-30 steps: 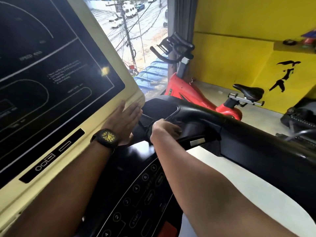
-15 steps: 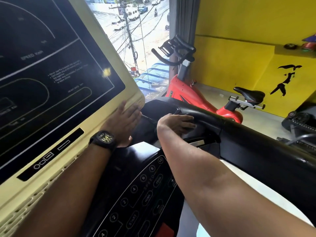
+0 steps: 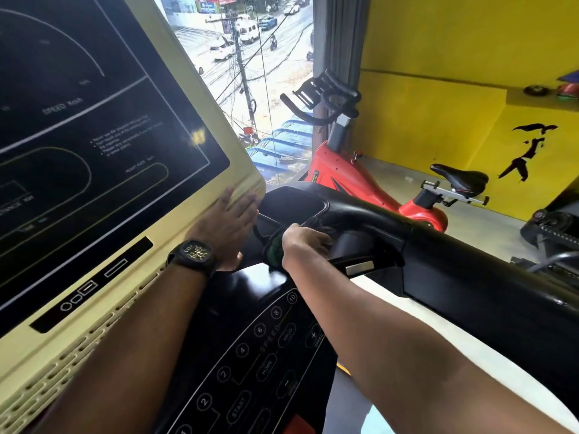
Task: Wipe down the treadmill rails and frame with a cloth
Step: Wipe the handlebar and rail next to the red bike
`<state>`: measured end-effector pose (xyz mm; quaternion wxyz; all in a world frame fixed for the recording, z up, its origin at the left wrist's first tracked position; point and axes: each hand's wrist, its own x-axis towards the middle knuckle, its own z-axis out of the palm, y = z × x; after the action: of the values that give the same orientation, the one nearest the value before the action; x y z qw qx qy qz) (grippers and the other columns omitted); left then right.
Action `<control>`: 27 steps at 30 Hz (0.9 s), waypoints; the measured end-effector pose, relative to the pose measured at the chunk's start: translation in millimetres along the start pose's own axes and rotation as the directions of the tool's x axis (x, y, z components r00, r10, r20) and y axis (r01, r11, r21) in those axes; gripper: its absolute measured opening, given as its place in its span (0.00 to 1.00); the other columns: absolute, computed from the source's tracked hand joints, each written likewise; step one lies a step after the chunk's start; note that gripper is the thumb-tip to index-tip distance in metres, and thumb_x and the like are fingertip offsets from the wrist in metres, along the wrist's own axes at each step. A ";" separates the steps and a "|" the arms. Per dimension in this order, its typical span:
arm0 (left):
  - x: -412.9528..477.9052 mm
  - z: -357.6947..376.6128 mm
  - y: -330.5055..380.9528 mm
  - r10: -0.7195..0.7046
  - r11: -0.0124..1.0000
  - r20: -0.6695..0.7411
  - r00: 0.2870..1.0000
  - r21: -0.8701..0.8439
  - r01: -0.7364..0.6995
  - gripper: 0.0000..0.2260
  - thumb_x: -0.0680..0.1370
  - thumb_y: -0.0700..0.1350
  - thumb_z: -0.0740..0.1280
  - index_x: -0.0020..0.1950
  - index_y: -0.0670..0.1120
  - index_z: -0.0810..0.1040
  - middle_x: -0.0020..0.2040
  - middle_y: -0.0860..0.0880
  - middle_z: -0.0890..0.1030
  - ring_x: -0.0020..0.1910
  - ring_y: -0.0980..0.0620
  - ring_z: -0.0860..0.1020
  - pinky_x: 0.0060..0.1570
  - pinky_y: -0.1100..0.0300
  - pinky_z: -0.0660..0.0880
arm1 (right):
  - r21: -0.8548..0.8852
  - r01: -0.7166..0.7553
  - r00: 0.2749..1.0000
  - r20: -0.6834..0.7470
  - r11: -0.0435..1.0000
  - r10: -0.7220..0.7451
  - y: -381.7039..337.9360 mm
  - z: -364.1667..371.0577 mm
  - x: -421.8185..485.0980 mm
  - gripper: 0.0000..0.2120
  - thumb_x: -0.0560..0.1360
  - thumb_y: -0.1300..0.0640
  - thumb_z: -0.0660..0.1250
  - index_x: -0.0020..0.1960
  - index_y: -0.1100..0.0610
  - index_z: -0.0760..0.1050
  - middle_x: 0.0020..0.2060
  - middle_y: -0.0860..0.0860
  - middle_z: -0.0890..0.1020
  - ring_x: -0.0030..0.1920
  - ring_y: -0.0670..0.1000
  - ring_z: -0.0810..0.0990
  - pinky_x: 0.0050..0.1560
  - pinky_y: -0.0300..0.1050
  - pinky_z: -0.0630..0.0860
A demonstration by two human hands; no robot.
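Treadmill handrail [image 3: 470, 277], black and glossy, runs away to the right of the right hand [image 3: 308, 241], and the wiping looks to be at its root by the console. That hand is curled down over a dark green cloth [image 3: 273, 250], which bunches out at the wrist on the side toward the left hand [image 3: 227, 225]. The left hand lies flat and released, fingers straight, pressed against the lower corner of the cream display housing [image 3: 188, 233], with a wristwatch [image 3: 194, 255] on its wrist. It grasps nothing.

From where I stand, the trouble sits just under the right forearm: the button panel [image 3: 250, 355], with START and the speed keys. A trailing fold of cloth or a dropped wrist could press one, and the belt might run if the machine is powered, which I can't tell. A thin dark cord [image 3: 261, 222] between the two hands could snag in the cloth. Little cloth shows beyond the palm, so it may slip out on a hard stroke along the handrail. Leaning heavily through the left palm could also strain the display housing.
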<state>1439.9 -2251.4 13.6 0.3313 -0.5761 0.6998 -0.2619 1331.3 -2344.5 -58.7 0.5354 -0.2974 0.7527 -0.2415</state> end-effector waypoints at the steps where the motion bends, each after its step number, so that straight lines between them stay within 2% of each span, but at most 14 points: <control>1: 0.3 2.3 0.8 0.003 1.000 -0.016 1.000 -0.005 -0.003 0.37 0.77 0.59 0.57 0.80 0.41 0.54 0.81 0.38 0.48 0.80 0.39 0.48 0.74 0.34 0.49 | -0.018 0.021 1.000 0.011 1.000 -0.021 0.5 -1.0 -3.9 0.43 0.80 0.53 0.65 0.80 0.67 0.39 0.78 0.71 0.48 0.80 0.65 0.50 0.79 0.56 0.48; 3: 1.2 3.3 0.7 0.014 1.000 -0.022 1.000 -0.003 -0.014 0.35 0.78 0.58 0.57 0.80 0.41 0.54 0.81 0.38 0.47 0.80 0.39 0.48 0.74 0.34 0.48 | -0.082 0.088 0.996 -0.008 0.993 -0.089 2.7 2.7 -3.3 0.44 0.79 0.53 0.65 0.80 0.66 0.39 0.78 0.72 0.46 0.80 0.66 0.46 0.79 0.58 0.45; 5: 2.8 5.0 0.8 0.001 1.000 -0.019 1.000 0.003 -0.001 0.35 0.78 0.57 0.56 0.81 0.41 0.53 0.81 0.38 0.46 0.80 0.39 0.47 0.74 0.34 0.47 | -0.109 0.120 0.991 -0.054 0.987 -0.126 0.5 2.4 -1.6 0.44 0.79 0.52 0.66 0.81 0.65 0.40 0.78 0.70 0.46 0.80 0.66 0.47 0.79 0.59 0.46; 8: 3.0 6.0 1.4 -0.008 1.000 -0.004 1.000 -0.022 0.008 0.37 0.77 0.60 0.57 0.80 0.41 0.54 0.81 0.38 0.47 0.80 0.39 0.47 0.74 0.34 0.46 | -0.078 0.128 0.975 -0.172 0.989 -0.140 -10.1 -3.2 1.1 0.41 0.80 0.53 0.65 0.82 0.62 0.44 0.79 0.67 0.50 0.79 0.65 0.54 0.77 0.59 0.53; 12: 1.5 7.3 1.0 -0.011 0.998 -0.046 0.999 -0.055 0.008 0.39 0.74 0.63 0.60 0.79 0.42 0.59 0.81 0.39 0.51 0.80 0.40 0.50 0.74 0.35 0.46 | -0.089 0.152 0.938 -0.301 0.984 -0.172 -23.0 -6.9 5.8 0.38 0.80 0.54 0.64 0.82 0.60 0.47 0.80 0.66 0.50 0.77 0.69 0.58 0.73 0.62 0.62; 14: 2.2 9.8 1.2 -0.008 0.999 -0.034 0.999 -0.042 0.007 0.39 0.74 0.63 0.60 0.79 0.42 0.58 0.81 0.39 0.52 0.80 0.40 0.50 0.74 0.35 0.46 | -0.148 0.171 0.918 -0.335 0.974 -0.212 -20.6 -3.0 7.4 0.39 0.79 0.53 0.66 0.82 0.59 0.49 0.80 0.66 0.50 0.76 0.71 0.58 0.70 0.64 0.66; 16: 2.8 10.0 1.4 -0.008 0.999 -0.039 0.999 -0.040 0.006 0.39 0.75 0.63 0.59 0.80 0.42 0.58 0.81 0.39 0.51 0.80 0.40 0.49 0.74 0.35 0.46 | -0.204 0.208 0.916 -0.301 0.957 -0.264 -15.6 2.9 8.8 0.39 0.79 0.53 0.66 0.82 0.58 0.49 0.80 0.66 0.48 0.76 0.72 0.58 0.68 0.65 0.69; 18: 4.6 10.6 1.3 0.000 1.000 -0.031 1.000 -0.024 -0.001 0.39 0.76 0.62 0.59 0.80 0.41 0.56 0.81 0.39 0.50 0.80 0.40 0.48 0.74 0.34 0.46 | -0.262 0.217 0.932 -0.232 0.940 -0.280 -10.9 10.3 4.9 0.36 0.82 0.53 0.63 0.82 0.58 0.48 0.81 0.65 0.45 0.77 0.72 0.56 0.71 0.65 0.65; 21: 6.5 11.6 1.5 -0.001 1.000 -0.017 1.000 -0.016 0.001 0.40 0.75 0.61 0.60 0.80 0.40 0.54 0.81 0.39 0.49 0.80 0.40 0.48 0.74 0.34 0.46 | -0.263 0.215 0.967 -0.076 0.941 -0.242 -3.0 24.2 -6.3 0.32 0.85 0.55 0.58 0.82 0.59 0.44 0.81 0.64 0.41 0.79 0.72 0.51 0.78 0.63 0.50; 23: 6.6 11.5 1.8 0.001 1.000 -0.020 1.000 -0.006 -0.002 0.39 0.75 0.61 0.59 0.80 0.40 0.55 0.81 0.39 0.50 0.80 0.40 0.49 0.74 0.34 0.47 | -0.285 0.210 0.972 -0.040 0.935 -0.230 3.8 25.5 -6.4 0.35 0.84 0.55 0.60 0.82 0.58 0.42 0.81 0.63 0.40 0.79 0.70 0.51 0.78 0.61 0.50; 25: 6.8 12.4 1.7 -0.008 1.000 -0.038 0.999 -0.009 0.008 0.39 0.76 0.62 0.58 0.80 0.40 0.55 0.81 0.39 0.50 0.80 0.40 0.49 0.74 0.34 0.46 | -0.243 0.175 0.981 -0.042 0.954 -0.191 -1.9 20.8 0.8 0.34 0.86 0.54 0.57 0.83 0.57 0.40 0.81 0.63 0.39 0.79 0.71 0.50 0.78 0.62 0.49; 27: 5.9 12.1 1.4 -0.010 1.000 -0.035 0.999 -0.016 0.010 0.40 0.76 0.64 0.58 0.80 0.40 0.54 0.81 0.39 0.49 0.80 0.40 0.48 0.74 0.35 0.46 | -0.147 0.133 0.977 -0.146 0.980 -0.155 -14.2 17.2 12.5 0.27 0.87 0.55 0.48 0.83 0.56 0.43 0.81 0.63 0.42 0.78 0.73 0.53 0.77 0.65 0.51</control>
<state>1447.5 -2256.8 3.8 0.3129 -0.5776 0.7047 -0.2680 1347.3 -2364.1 -62.7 0.4340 -0.3673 0.7837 -0.2503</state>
